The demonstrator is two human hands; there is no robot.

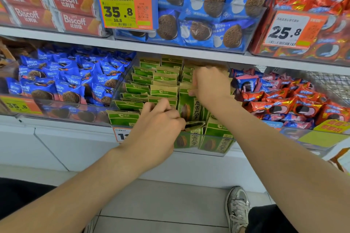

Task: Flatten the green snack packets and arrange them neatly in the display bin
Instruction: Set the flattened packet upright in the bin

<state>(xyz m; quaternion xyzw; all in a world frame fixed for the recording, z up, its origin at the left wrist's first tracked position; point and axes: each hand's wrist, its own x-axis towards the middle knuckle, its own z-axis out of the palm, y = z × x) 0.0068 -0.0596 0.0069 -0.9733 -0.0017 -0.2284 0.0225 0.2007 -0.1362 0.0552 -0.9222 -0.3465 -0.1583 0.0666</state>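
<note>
Several green and tan snack packets (162, 91) stand in rows inside a clear display bin (217, 152) on the lower shelf. My left hand (159, 125) is at the bin's front, fingers curled around a crumpled green packet (195, 125) lying across the front row. Further back on the right side, my right hand (210, 85) has its fingers curled on the top of an upright green packet (189, 108) with a sunflower seed picture. The packets under both hands are partly hidden.
A bin of blue cookie packs (66, 85) sits left of the green bin, and red and blue packs (284, 104) sit to its right. A shelf edge (170, 48) overhangs just above. Price tags (121, 134) hang on the bin fronts.
</note>
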